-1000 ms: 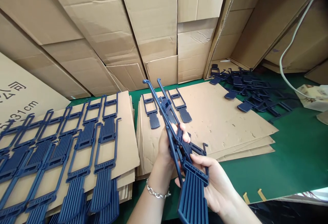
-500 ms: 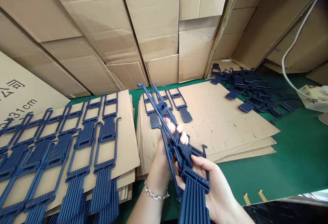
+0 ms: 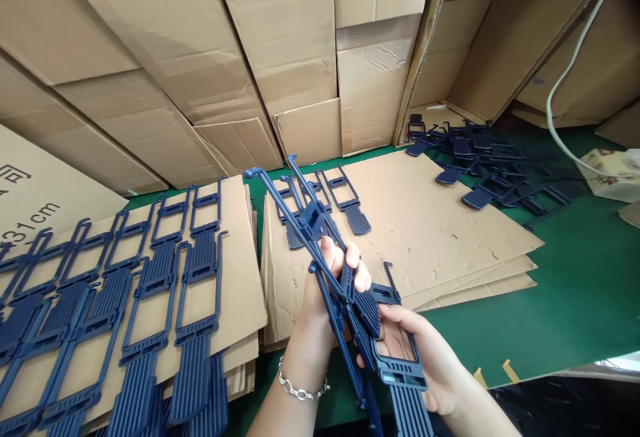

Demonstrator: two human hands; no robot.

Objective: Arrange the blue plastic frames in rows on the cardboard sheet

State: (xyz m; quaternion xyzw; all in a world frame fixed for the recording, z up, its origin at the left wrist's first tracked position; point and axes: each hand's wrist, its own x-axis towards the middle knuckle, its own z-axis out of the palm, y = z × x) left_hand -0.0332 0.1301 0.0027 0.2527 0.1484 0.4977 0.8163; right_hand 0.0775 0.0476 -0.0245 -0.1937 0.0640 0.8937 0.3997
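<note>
Head view: I am holding blue plastic frames [image 3: 313, 220] in the left hand [image 3: 323, 290], its fingers wrapping around them near the middle. The frames are crossing at a slant, their hooked tips pointing up and away from that hand. With the right hand [image 3: 435, 357], just beside the left, I am gripping a ribbed frame [image 3: 403, 374] between thumb and fingers; its ribbed end is extending below the hand, towards the camera. Where the held parts are overlapping, I cannot tell whether they are linking.

Beyond the left hand, three flat frames [image 3: 357, 220] are lying on a middle cardboard stack [image 3: 400, 210], partly hidden by the held ones. Left of the left hand, rows of similar frames [image 3: 197, 357] are covering much of a second cardboard stack [image 3: 240, 290]. Far beyond the right hand and to its right, a loose heap of dark blue parts [image 3: 477, 198] is resting on the green tabletop [image 3: 575, 317]; a patterned box [image 3: 607, 174] is standing right of it. A chain bracelet [image 3: 300, 394] is circling the left wrist.
</note>
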